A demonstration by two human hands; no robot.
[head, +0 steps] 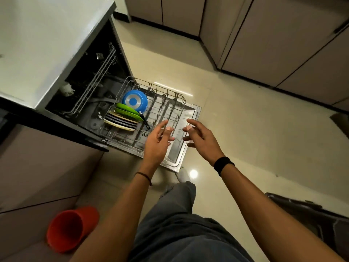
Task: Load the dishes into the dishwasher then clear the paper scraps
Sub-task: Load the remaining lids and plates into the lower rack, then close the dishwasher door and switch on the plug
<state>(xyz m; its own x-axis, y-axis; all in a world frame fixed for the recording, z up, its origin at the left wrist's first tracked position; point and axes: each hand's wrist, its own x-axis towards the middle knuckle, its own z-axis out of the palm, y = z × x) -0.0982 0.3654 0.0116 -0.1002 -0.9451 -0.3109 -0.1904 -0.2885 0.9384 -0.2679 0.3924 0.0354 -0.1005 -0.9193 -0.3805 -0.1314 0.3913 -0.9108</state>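
- Over the pulled-out lower rack (180, 98) of an open dishwasher (98, 108), head view: 2 bare hands hover, holding nothing.
- Left hand (157, 141) and right hand (200, 137) both show fingers spread and loosely bent, above the rack's bare near end.
- At the rack's far left, a blue pan (134, 100), 2 green plates (126, 110) and a row of dark plates (119, 121) stand on edge.
- A red cup (69, 227) lies on its side at lower left, well apart.

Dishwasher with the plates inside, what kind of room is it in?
Most likely a home kitchen: the open dishwasher sits under a countertop, its pulled-out rack holds plates and a blue pan, and cabinets stand opposite.
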